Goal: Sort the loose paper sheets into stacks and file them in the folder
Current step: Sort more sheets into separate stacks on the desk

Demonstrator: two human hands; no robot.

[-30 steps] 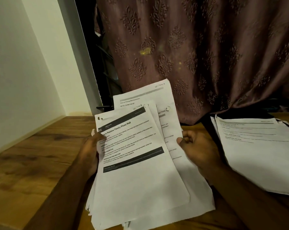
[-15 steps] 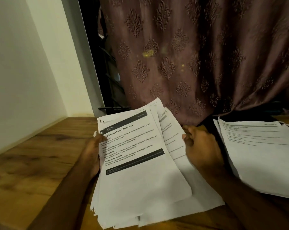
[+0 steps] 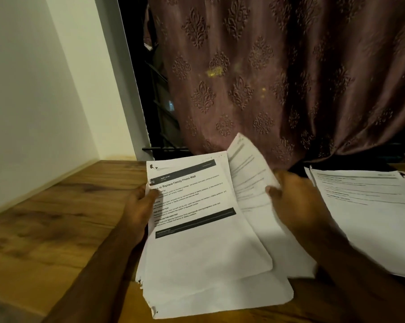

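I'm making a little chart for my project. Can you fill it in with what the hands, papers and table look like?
left hand: grips the left edge of a bundle of sheets
right hand: holds one blurred sheet fanned out to the right
top page: heading about a family photo wall, dark bars
second stack: lies on the right, untouched
table: brown wood
behind: patterned curtain
folder: cannot tell

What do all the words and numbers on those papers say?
"...to Replace Family Photo Wall": bold heading on the top sheet that the left hand holds; its first word is partly covered.
"72": white number in the dark bar above that heading, its start hidden.
Body text on the top sheet: too small to read.
Sheet in the right hand: blurred.
Stack on the right: unreadable.
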